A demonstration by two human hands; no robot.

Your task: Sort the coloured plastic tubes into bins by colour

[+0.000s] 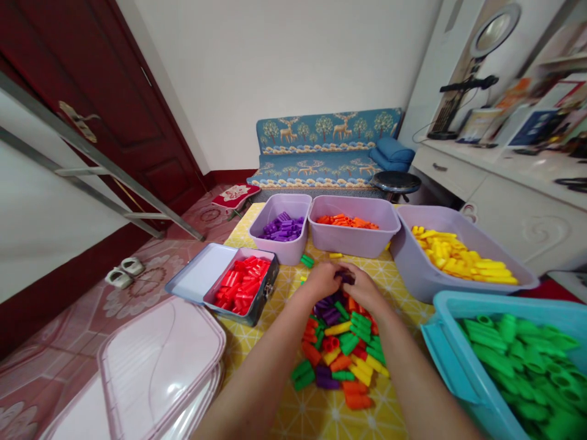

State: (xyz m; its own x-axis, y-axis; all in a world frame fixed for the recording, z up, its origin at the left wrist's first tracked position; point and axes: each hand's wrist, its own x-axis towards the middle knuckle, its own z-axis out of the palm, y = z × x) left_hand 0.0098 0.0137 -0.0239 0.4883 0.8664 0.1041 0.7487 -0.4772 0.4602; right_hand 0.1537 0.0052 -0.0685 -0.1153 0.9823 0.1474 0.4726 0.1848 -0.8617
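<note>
Partway Through Sorting Plastic Tubes by Colour

Pinches a small purple piece (347, 278) between left hand (323, 278) and right hand (364, 287), fingertips of both drawn tight together on it, knuckles up, just above the far side of the mixed heap (342, 351). Reaches in from the near edge of the table (316, 421), bare forearms either side of loose red, orange, yellow, green and purple tubes jumbled at the middle of the yellow patterned cloth (275, 342).

Looks well under way but not done, judging by the lie of things. Already holding one colour each: purple tub (279, 252) and orange tub (351, 243) side by side along the far edge, yellow tub (413, 272) at the far right corner, teal bin (452, 366) heaped with green at the near right corner, red-filled tin (262, 300) open and overhanging the left edge. Left to clear: the heap itself, plus a few stray green pieces (307, 261) and one yellow piece (335, 255) lying apart near the far tubs.

Beyond the table: pale lids (156, 360) stacked off the near left corner, patterned tile floor (174, 256), slippers (123, 272) by a dark red door (119, 104), a blue deer-print sofa (321, 146) against the far wall (284, 61), a black stool (397, 181), white cabinet (504, 201) and ring light (495, 27) on the right.
</note>
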